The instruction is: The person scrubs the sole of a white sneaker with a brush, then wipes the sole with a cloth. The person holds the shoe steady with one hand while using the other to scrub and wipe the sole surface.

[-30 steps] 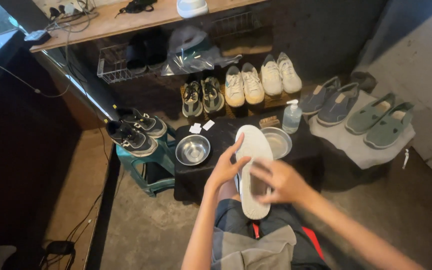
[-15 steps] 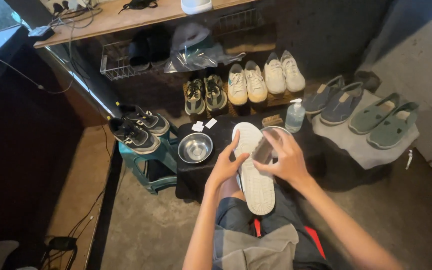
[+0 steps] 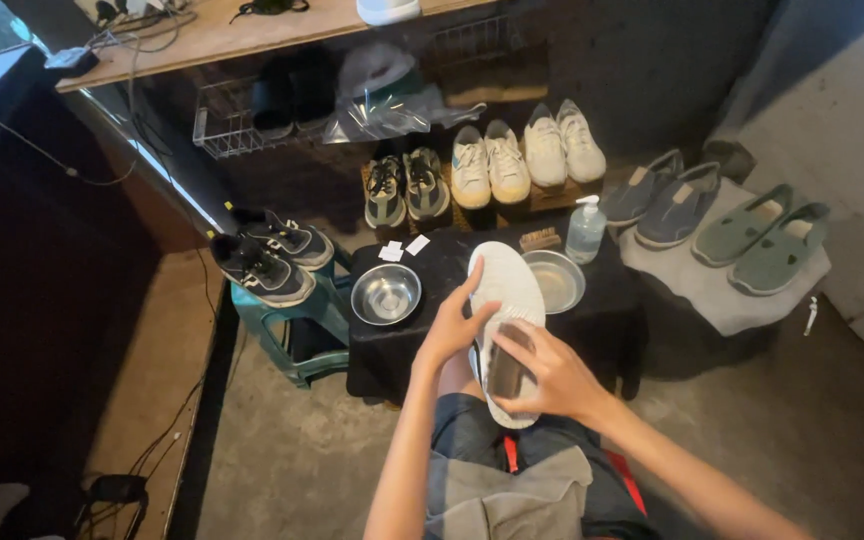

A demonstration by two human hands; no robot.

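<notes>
The white shoe [image 3: 505,300] lies sole-up over the lap, long axis running near to far, left hand [image 3: 452,325] gripping its left edge while the right hand [image 3: 542,375] clasps a brush [image 3: 507,365] against the near sole.

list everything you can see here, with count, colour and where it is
white shoe: 1, sole up, on the lap
brush: 1, dark, on the sole
steel bowls: 2, on black table
pump bottle: 1, clear, table's far right
white sneakers: 2 pairs, back platform
grey-green sneakers: 1 pair, left of them
black sneakers: 1 pair, on teal stool
blue slip-ons: 1 pair, grey cloth
green slip-ons: 1 pair, same cloth
left hand: steadies shoe
right hand: grips brush
</notes>
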